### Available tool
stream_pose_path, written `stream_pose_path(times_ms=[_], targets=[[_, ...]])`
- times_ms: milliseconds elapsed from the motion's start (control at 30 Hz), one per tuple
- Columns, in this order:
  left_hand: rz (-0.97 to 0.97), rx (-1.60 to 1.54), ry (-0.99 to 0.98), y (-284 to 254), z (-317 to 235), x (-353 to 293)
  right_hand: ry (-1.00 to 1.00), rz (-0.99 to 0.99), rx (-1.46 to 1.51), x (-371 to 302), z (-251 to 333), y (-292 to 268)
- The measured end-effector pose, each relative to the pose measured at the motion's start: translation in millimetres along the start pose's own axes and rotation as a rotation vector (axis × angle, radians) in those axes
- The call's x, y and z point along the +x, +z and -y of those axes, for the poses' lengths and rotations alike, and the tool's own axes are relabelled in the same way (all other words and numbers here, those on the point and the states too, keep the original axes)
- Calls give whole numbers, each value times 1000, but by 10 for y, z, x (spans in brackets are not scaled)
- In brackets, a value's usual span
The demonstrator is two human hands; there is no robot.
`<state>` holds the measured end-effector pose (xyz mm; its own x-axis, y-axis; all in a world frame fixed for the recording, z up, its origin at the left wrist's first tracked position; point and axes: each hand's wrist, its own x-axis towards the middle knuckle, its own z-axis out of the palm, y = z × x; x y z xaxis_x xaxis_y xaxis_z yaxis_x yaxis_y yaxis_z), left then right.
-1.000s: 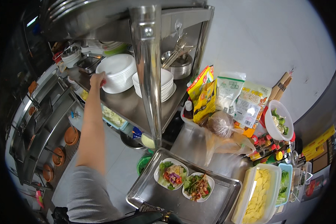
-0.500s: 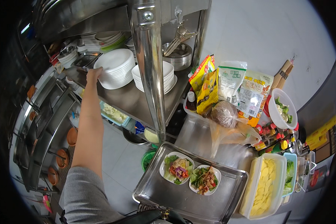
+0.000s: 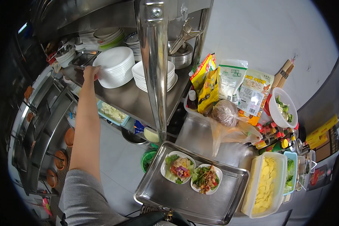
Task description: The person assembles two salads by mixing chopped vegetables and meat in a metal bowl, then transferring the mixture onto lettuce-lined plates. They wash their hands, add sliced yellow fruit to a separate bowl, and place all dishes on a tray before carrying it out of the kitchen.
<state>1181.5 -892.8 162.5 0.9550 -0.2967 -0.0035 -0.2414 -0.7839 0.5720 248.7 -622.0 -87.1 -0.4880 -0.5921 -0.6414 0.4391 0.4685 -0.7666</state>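
Far left, low: brown round bowls [image 3: 65,161] beside the curved metal rails. Left forearm, grey sleeve, rises from the lower edge; left hand [image 3: 91,72] in the upper left, fingers bent against the near-left rim of a stack of white round plates [image 3: 115,67]. Whether it pinches a plate or only rests there, cannot tell. Stack sits upper left of centre on a metal shelf [image 3: 118,98]. Just right of it, a second stack of deeper white dishes [image 3: 141,79], partly hidden by an upright metal post [image 3: 154,75]. Lower centre: metal tray [image 3: 211,207] bearing two salads side by side, left one [image 3: 180,168] and right one [image 3: 206,180]. Right of the tray, a pale tub [image 3: 249,188] of yellow slices. Upper right, a white bowl [image 3: 275,116] holding green vegetables.
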Motion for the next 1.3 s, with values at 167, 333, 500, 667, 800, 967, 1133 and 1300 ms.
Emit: stream_pose_path(times_ms=[167, 333, 500, 667, 800, 967, 1133, 1300], targets=[[178, 31, -108, 135, -38, 356, 8, -12, -6, -14, -61, 1], [257, 142, -138, 279, 53, 882, 22, -18, -17, -46, -95, -12], [353, 180, -37, 358, 118, 1157, 29, -33, -26, -66, -123, -9], [382, 391, 2, 284, 122, 1206, 46, -37, -44, -82, -143, -10], [247, 43, 42, 215, 67, 1169, 54, -41, -58, -82, -150, -6], [350, -25, -66, 229, 39, 1072, 59, -42, -66, -86, -152, -33], [178, -156, -84, 224, 145, 928, 70, -42, -69, -102, -176, -63], [72, 46, 41, 178, 51, 853, 79, -49, -77, -139, -222, -73]])
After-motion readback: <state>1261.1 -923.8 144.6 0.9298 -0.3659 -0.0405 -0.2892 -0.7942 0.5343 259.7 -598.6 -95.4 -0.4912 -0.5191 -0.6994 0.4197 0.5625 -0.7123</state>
